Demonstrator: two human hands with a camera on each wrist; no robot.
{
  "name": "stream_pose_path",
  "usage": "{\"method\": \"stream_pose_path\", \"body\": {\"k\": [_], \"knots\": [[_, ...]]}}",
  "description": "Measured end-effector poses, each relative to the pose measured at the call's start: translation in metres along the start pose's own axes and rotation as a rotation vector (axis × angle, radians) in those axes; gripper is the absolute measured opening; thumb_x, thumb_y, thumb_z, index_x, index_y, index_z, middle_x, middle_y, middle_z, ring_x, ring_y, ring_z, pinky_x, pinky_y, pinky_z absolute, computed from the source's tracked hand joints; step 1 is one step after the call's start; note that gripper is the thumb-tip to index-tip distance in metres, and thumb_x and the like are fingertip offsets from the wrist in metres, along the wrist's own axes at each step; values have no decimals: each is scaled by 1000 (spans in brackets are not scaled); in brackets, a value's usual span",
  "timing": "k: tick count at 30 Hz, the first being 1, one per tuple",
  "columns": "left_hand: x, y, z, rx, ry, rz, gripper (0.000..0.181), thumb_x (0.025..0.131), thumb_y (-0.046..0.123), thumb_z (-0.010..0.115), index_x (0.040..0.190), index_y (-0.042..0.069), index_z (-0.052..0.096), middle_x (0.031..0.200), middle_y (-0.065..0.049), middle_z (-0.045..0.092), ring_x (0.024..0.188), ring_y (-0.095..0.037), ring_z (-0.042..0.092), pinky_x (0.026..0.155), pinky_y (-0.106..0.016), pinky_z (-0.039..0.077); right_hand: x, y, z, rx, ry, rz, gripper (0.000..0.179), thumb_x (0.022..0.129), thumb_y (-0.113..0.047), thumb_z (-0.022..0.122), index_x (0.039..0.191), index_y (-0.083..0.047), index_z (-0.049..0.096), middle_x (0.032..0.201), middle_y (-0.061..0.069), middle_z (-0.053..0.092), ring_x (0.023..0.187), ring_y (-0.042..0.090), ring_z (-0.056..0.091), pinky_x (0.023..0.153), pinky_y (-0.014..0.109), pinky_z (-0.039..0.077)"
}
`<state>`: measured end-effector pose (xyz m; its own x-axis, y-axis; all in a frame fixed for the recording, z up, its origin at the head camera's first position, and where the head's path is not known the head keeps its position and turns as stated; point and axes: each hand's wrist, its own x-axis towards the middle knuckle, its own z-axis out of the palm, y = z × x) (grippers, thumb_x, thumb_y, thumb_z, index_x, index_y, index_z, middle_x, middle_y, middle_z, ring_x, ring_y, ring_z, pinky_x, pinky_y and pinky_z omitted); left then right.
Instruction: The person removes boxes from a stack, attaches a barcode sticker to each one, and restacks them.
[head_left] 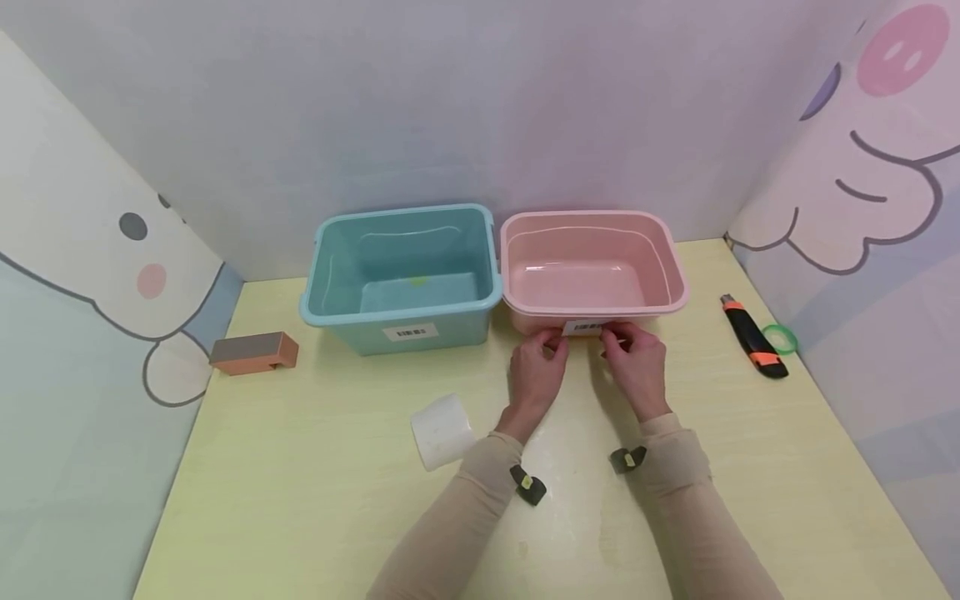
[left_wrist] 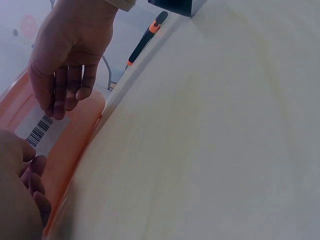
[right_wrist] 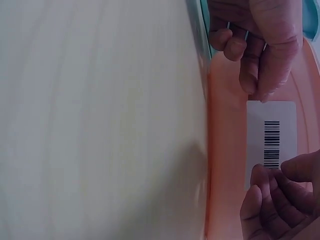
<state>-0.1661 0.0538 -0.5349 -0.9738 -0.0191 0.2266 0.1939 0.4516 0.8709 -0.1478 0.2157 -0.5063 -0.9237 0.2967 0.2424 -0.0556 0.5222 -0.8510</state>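
A white barcode label [head_left: 583,327] lies against the front wall of a pink plastic bin [head_left: 592,218]. My left hand [head_left: 537,367] pinches one end of this label between thumb and finger. At the opposite end my right hand [head_left: 637,362] does likewise, its fingertips covering part of the label. Seen from the right wrist, the label [right_wrist: 256,135] looks flat, its black bars facing out between the two hands. To the left, a blue bin [head_left: 345,333] touches or nearly touches the pink one and bears a similar label [head_left: 411,332] on its front.
A white cylinder [head_left: 442,432] lies beside the left forearm. At the left edge of the table [head_left: 300,517] sits an orange and grey block [head_left: 253,353]. A utility knife [head_left: 752,335] and a green ring [head_left: 781,339] lie near the right edge. Behind the bins rises a pale wall [head_left: 450,100].
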Motion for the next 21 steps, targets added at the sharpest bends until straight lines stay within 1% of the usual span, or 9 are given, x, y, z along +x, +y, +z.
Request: {"method": "stream_pose_path", "body": {"k": [3, 5, 8, 11, 13, 15, 18, 21], "knots": [[-3, 1, 1, -21, 11, -19, 14, 97, 20, 72, 106, 12, 80, 84, 5, 76, 68, -6, 63, 66, -27, 49, 0, 0, -2, 0, -2, 9, 21, 100, -12, 66, 107, 4, 78, 95, 22, 77, 64, 17, 72, 57, 12, 49], [-6, 2, 2, -42, 22, -26, 12, 97, 18, 71, 104, 11, 78, 85, 4, 76, 68, -6, 64, 67, -27, 50, 0, 1, -2, -6, -1, 11, 22, 100, -13, 66, 107, 4, 78, 95, 21, 78, 62, 10, 70, 57, 12, 49], [-9, 4, 5, -104, 8, -6, 10, 96, 14, 70, 102, 8, 75, 87, 1, 75, 72, -8, 66, 70, -26, 54, 0, 1, -3, -7, 3, 11, 22, 100, -13, 67, 108, 4, 78, 96, 20, 78, 61, 7, 69, 57, 12, 50], [-9, 7, 9, -141, -33, 61, 13, 94, 8, 68, 105, 4, 74, 92, -4, 76, 80, -11, 69, 76, -24, 56, 0, 0, -2, 19, -12, 6, 21, 100, -10, 67, 109, 5, 77, 98, 21, 78, 63, 10, 70, 57, 13, 51], [-8, 9, 11, -150, -57, 116, 19, 93, 6, 67, 110, 3, 75, 98, -7, 77, 88, -14, 71, 82, -25, 57, -1, -1, -1, 44, -36, 0, 21, 99, -8, 67, 111, 7, 76, 101, 23, 77, 64, 13, 71, 58, 14, 52], [-7, 11, 11, -141, -70, 150, 26, 91, 6, 66, 116, 4, 75, 106, -7, 77, 96, -16, 71, 87, -26, 56, -2, -3, 0, 70, -60, -2, 21, 100, -7, 66, 112, 8, 76, 103, 24, 77, 65, 16, 73, 58, 15, 53], [-5, 13, 11, -143, -81, 164, 32, 91, 5, 66, 122, 5, 74, 115, -8, 76, 102, -19, 71, 91, -28, 56, -3, -5, 1, 78, -73, -6, 21, 100, -6, 65, 111, 8, 75, 104, 25, 77, 66, 21, 74, 58, 15, 53], [-5, 15, 10, -145, -82, 156, 33, 91, 4, 67, 123, 4, 73, 118, -8, 76, 103, -22, 71, 91, -30, 57, -2, -4, 0, 76, -60, 4, 20, 100, -7, 65, 111, 6, 76, 105, 23, 77, 66, 25, 74, 57, 15, 52]]}}
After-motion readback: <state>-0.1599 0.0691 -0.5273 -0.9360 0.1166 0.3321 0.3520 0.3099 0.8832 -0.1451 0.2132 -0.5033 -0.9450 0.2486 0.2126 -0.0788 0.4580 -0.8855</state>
